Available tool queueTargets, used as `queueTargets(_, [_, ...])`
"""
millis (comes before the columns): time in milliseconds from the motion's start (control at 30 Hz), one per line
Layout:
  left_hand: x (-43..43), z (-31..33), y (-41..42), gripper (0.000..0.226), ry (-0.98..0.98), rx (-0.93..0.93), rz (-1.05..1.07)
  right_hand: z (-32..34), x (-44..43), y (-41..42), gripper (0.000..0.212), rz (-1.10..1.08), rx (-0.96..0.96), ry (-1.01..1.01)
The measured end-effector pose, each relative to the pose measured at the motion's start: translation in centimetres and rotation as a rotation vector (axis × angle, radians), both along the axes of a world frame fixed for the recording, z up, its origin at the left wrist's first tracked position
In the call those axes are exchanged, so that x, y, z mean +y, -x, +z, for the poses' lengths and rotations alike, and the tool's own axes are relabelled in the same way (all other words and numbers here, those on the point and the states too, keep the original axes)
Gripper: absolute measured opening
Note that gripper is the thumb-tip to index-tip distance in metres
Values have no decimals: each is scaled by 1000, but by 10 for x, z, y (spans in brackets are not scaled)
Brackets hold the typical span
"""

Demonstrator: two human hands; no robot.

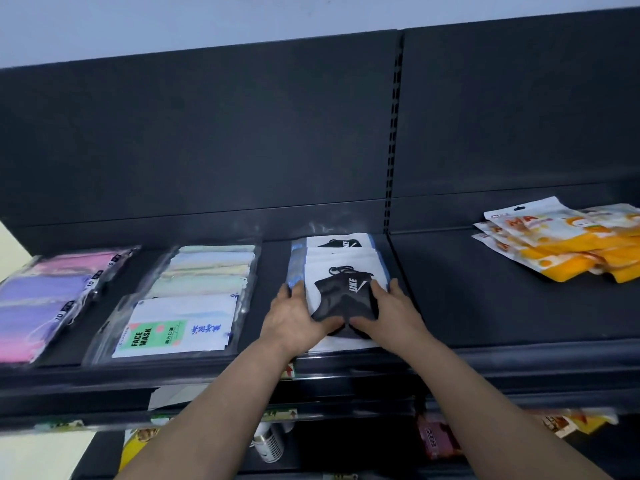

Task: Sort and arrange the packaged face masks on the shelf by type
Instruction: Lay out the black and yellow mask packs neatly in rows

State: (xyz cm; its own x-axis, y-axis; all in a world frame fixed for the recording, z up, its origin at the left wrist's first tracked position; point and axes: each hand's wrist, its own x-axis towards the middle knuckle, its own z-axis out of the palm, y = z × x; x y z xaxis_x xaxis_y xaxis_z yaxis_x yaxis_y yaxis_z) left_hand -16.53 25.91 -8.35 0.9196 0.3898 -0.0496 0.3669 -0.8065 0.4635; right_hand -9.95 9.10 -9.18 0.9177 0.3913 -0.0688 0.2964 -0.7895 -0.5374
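Pack (346, 282) atop stack, long axis 12–6 o'clock; left hand (298, 317) and right hand (389, 315) pressed its sides, fingers straight; shelf (467, 292) lay open at 3 o'clock.

arms reach forward; left hand (297, 317), right hand (393, 313) palms down, fingers straight, thumbs inward.
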Motion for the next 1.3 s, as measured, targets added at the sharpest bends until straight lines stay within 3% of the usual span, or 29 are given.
queueTargets(100, [-6,0,-13,96,30,-15,18,0,0,-13,90,6,9,-43])
queueTargets(200, [-11,0,-24,108,65,-9,35,4,-2,-24,89,6,6,-79])
queueTargets(400, [-10,5,-15,96,7,-8,-54,1,-6,-11,81,1,-73,104])
queueTargets(667, [-3,12,-17,96,20,103,-51,10,-7,13,87,11,-57,95])
queueTargets(800, [1,11,-21,106,-24,70,5,17,-5,6,101,-93,21,33])
queueTargets(933, [3,15,-29,99,42,46,15,18,3,-5,85,-123,38,-96])
queueTargets(1133, [4,15,-27,97,-150,76,-51,15,5,-2,72,-149,-65,81])
queueTargets(1300, [10,17,-39,92,-185,91,-219,14,5,2,69,-148,-110,175])
